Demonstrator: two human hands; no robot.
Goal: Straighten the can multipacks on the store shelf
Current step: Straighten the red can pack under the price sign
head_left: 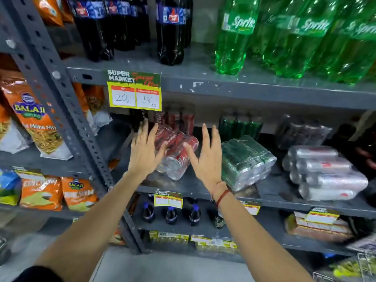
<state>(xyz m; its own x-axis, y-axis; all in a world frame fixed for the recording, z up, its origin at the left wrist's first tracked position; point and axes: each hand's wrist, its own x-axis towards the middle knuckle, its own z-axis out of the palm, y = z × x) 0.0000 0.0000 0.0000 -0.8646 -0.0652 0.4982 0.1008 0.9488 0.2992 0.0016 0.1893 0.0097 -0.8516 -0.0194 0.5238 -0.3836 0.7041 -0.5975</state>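
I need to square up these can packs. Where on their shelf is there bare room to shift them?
Bare shelf lies left of the red pack, up to the upright. A narrower strip runs along the front edge. From the green pack to the silver pack it is crowded.

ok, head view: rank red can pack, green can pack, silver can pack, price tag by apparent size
1. silver can pack
2. green can pack, close to silver; the order is unsure
3. red can pack, partly hidden by both hands
4. price tag
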